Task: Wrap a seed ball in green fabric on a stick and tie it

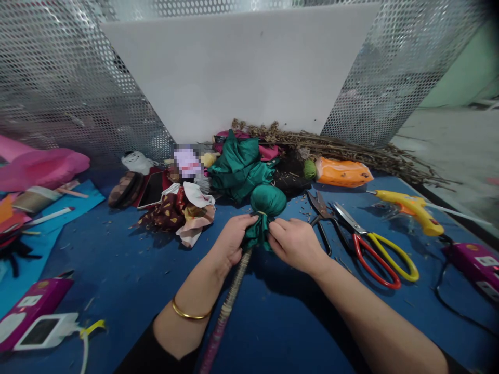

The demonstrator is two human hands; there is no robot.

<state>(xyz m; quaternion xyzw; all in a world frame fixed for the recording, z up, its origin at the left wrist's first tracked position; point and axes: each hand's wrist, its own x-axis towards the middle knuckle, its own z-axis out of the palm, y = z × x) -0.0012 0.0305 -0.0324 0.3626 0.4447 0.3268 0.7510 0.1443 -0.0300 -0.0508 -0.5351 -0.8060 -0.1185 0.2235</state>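
Note:
A round bundle of green satin cloth (268, 199) is gathered at its neck by a thin light-coloured tie. Below the neck, the loose cloth hangs over the upper end of a stick (238, 275), wrapped in pale cord and purple lower down. My left hand (235, 236) pinches the gathered cloth from the left, near the tie. On the other side, my right hand (298, 244) is closed with its fingers on the cloth's right edge. Just behind the bundle lies a heap of more green cloth (239, 166).
Scissors with red and yellow handles (376, 259) and black-handled shears (327, 213) lie right. Beyond are a yellow glue gun (413, 208), an orange packet (343, 172) and dried stems (331, 143). Patterned cloth scraps (171, 213) lie left, near purple power strips (47, 296). A white board (249, 72) stands behind.

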